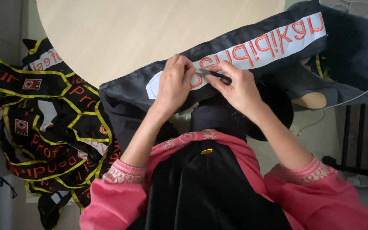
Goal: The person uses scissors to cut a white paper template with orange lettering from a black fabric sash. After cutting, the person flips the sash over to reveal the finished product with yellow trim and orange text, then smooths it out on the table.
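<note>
Black satin cloth lay draped over the near edge of the round wooden table, so that the white strip with orange embroidered letters ran flat across the rim where we could work on it. We kept our left hand pressed on the strip's near end, fingers curled and pinched down on the fabric, apparently to hold it taut against the table edge. Our right hand sat just beside it, thumb and forefinger closed on small dark snips whose tip rested on the strip between the two hands; whether the blades were parted we could not tell. The rest of the cloth hung off the table toward our lap, over the pink sleeves and black garment, which probably kept its weight from dragging the worked part away. To our left, a heap of finished-looking black sashes with yellow edging and orange lettering spilled down from the table's side to the floor, well apart from the hands. A thin white cable trailed over the dark cloth at far right.
</note>
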